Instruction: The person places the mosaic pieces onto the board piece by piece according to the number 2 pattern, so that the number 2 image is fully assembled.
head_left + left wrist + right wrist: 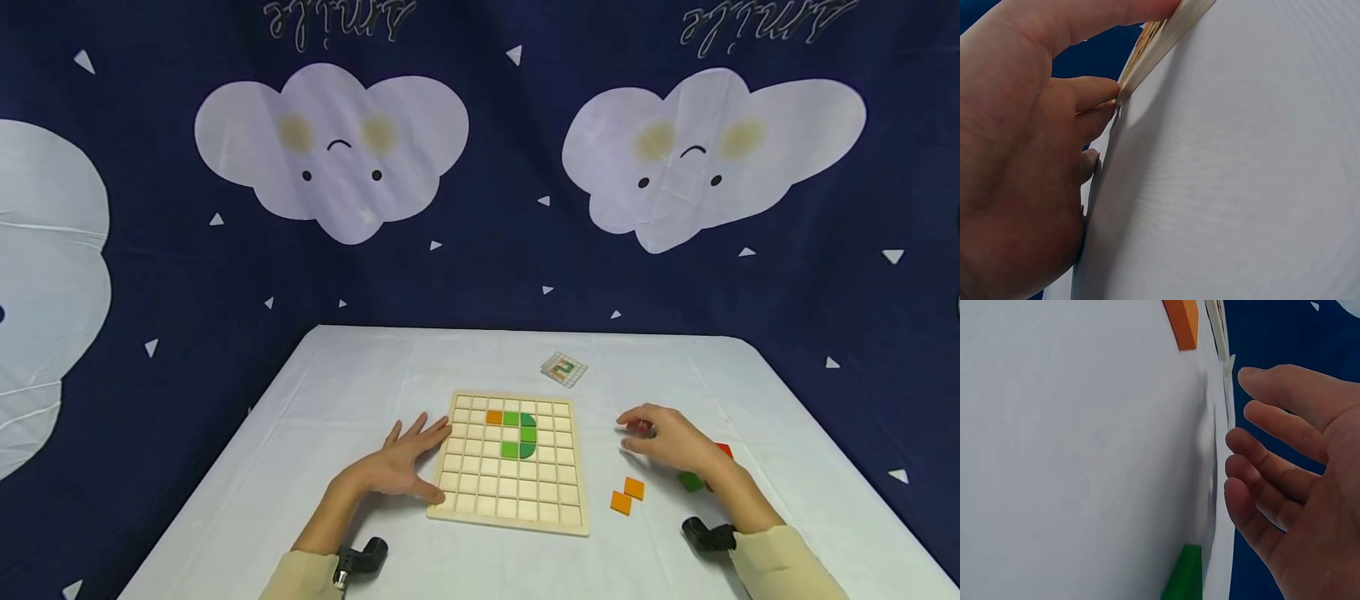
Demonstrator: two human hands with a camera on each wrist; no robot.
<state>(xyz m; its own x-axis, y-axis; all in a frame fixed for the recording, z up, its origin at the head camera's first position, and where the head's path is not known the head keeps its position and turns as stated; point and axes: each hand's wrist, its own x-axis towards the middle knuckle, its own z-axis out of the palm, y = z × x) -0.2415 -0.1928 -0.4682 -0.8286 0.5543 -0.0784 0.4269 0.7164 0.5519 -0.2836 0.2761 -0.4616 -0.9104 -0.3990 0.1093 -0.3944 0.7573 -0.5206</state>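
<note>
A wooden grid board (510,507) lies on the white table. In its upper part an orange square tile (494,417), green square tiles (528,434) and two rounded dark green tiles (527,451) form a hook shape. My left hand (397,467) is spread at the board's left side, thumb and fingertips touching the edge; the left wrist view shows the thumb (1147,11) against the rim. To the right of the board, my right hand (671,437) hovers over the table with loosely bent fingers and holds nothing. Two loose orange tiles (621,502) lie between that hand and the board.
Partly under the right forearm in the head view lie a green tile (690,481) and a red tile (724,450). Behind the board is a small stack of pattern cards (564,369). A dark blue curtain (510,275) with clouds hangs beyond the table's far edge.
</note>
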